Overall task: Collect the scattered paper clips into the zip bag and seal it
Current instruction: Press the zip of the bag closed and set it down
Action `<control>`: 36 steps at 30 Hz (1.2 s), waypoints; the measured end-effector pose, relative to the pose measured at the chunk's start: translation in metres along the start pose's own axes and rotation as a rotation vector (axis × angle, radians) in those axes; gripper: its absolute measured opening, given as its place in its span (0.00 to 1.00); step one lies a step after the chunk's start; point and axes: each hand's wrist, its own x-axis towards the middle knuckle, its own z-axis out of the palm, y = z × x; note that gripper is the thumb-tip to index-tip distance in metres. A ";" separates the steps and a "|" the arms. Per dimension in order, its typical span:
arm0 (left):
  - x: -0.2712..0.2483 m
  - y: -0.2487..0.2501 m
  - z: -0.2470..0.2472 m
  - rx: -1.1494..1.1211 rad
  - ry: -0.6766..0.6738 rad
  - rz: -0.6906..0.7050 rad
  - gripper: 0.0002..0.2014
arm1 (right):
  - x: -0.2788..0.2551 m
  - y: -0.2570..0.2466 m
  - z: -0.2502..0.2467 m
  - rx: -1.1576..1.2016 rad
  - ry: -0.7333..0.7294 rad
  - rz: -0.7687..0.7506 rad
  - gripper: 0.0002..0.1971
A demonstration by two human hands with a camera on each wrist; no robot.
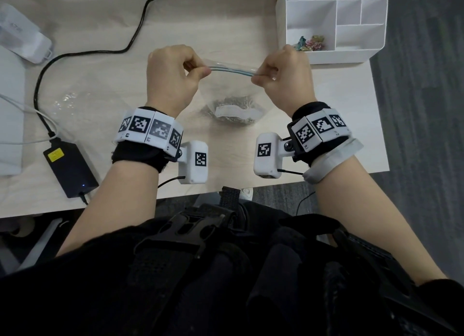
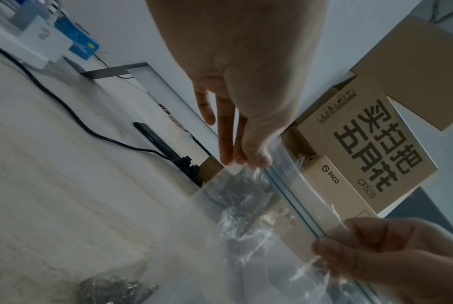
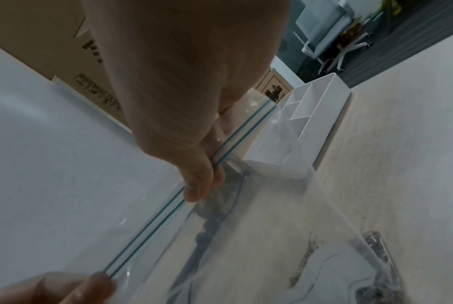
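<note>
Above the desk [image 1: 251, 29], both hands pinching zip bag [image 1: 229, 84] seal ends, left hand [image 1: 173, 76], right hand [image 1: 286, 76], cartons reading "PICO" [image 2: 332, 176], "CF508" [image 2: 365, 187]

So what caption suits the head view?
Both hands pinch the zip bag's blue seal strip, paper clips inside.

We see clear bag [image 1: 227, 92], blue double stripe [image 1: 232, 71] along seal. Clips [image 1: 232, 104] inside: dull grey. Bench [image 1: 105, 29]: pale wood grain. Organiser [image 1: 334, 24]: white; bits [image 1: 311, 43] in it teal, pink, gold. Cable [image 1: 140, 24] and adapter [image 1: 71, 168]: black, adapter with yellow label. Our wristbands [image 1: 150, 132]: white, black square-code patterns. Boxes [image 2: 368, 148]: brown, black print.
</note>
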 end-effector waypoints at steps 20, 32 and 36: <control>-0.018 -0.008 0.005 -0.151 0.066 -0.120 0.04 | -0.010 0.020 -0.015 0.086 0.014 0.048 0.14; -0.034 -0.091 -0.053 -0.189 -0.029 -0.297 0.18 | 0.002 -0.111 0.044 0.166 -0.073 -0.215 0.11; -0.044 -0.149 -0.081 -0.072 -0.010 -0.483 0.20 | 0.004 -0.152 0.083 0.179 -0.107 -0.220 0.10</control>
